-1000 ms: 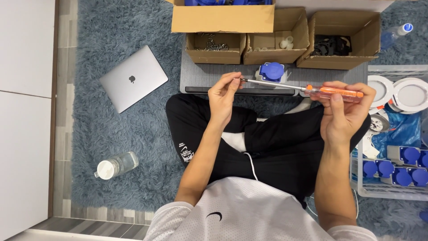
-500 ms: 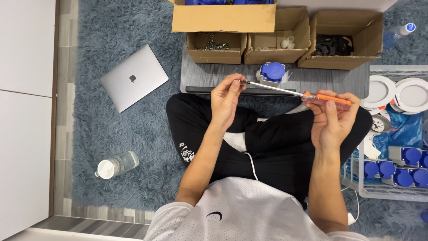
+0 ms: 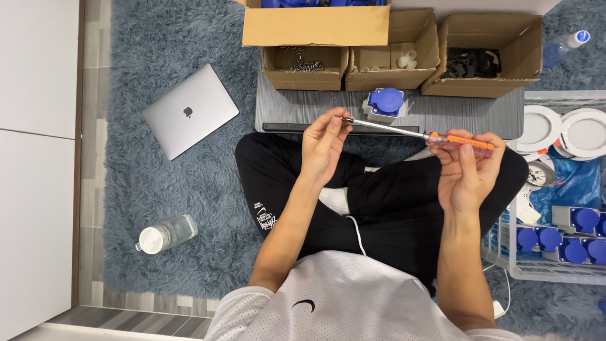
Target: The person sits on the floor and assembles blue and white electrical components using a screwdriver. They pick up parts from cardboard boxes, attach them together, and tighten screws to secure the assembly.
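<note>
You hold a screwdriver [image 3: 416,134] across your lap, nearly level, its tip toward your left and its orange handle toward your right. Your right hand [image 3: 468,169] is curled around the handle: the fingers [image 3: 466,151] wrap up over the clear-and-orange grip, closed on it, with the handle lying across the fingertips rather than deep in the palm. Your left hand [image 3: 323,146] sits at the other end. Its thumb and fingertips are pinched together right at the metal tip of the shaft, touching it; whether a small part is caught between them is too small to tell. The bare shaft spans the gap between your two hands, above your crossed legs in black trousers.

Just beyond the shaft, on the grey board [image 3: 303,107] in front of you, stands a blue-and-white socket [image 3: 384,103], near the tool but not touching it. Behind it sit three open cardboard boxes: the left box [image 3: 305,68] with small metal pieces, the middle box [image 3: 391,66] with small white parts, the right box [image 3: 483,63] with black parts. To your right, a white wire basket [image 3: 549,252] holds more blue sockets, with white round fittings above it. To your left on the blue rug lie a closed laptop [image 3: 189,118] and a bottle [image 3: 166,233] on its side, both well apart from your hands.
</note>
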